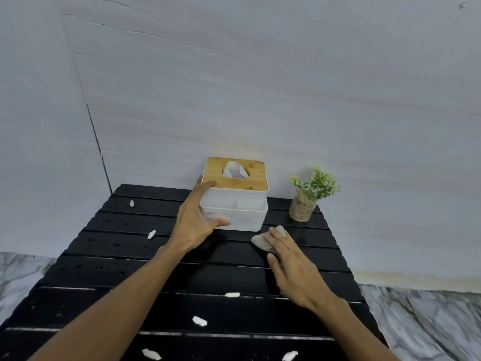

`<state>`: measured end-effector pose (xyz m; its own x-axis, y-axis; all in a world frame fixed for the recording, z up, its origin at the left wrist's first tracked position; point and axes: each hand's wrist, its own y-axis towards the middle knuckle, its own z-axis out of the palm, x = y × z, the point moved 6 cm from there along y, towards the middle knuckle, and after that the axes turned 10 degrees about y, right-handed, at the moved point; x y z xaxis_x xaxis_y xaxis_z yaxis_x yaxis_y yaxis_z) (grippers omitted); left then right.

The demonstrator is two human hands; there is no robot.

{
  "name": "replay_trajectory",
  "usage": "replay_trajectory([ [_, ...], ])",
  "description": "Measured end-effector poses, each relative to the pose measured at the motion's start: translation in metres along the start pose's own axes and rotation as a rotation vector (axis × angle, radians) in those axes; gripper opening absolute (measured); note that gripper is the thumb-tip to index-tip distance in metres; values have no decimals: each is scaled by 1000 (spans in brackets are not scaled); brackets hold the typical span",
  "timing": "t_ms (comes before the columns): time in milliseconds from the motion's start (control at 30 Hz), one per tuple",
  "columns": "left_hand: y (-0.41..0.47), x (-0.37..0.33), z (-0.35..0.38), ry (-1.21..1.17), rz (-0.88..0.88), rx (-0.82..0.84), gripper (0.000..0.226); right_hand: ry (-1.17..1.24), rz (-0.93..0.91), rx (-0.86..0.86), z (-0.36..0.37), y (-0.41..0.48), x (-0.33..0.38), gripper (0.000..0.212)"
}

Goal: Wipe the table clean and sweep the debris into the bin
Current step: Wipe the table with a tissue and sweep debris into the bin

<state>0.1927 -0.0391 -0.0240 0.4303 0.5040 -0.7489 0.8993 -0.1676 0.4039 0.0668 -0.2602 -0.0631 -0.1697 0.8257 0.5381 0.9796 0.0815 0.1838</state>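
Observation:
A black slatted table (pixel 130 256) fills the lower part of the view. Several small white debris scraps lie on it, one (pixel 151 234) at the left and one (pixel 200 321) near the front. My left hand (pixel 194 225) grips the left side of a white tissue box (pixel 244 214) with a wooden lid, thumb on its front wall. My right hand (pixel 289 267) presses flat on a beige textured cloth (pixel 261 242) just in front of the box's right corner. No bin is in view.
A small green plant in a glass jar (pixel 303 205) stands at the back right of the table, close to the box. A pale wall (pixel 260 87) rises right behind the table. Marble-patterned floor (pixel 429 321) shows on both sides.

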Motion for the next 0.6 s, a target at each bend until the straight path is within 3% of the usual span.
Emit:
replay_trajectory([
  [333,0,0,1,0,-29,42,97,56,108,-26,25,0,25,51],
  [500,-3,1,-5,27,-72,143,114,96,97,11,48,8,59,56],
  [600,-11,5,-38,2,-136,54,101,122,82,42,64,18,80,59],
])
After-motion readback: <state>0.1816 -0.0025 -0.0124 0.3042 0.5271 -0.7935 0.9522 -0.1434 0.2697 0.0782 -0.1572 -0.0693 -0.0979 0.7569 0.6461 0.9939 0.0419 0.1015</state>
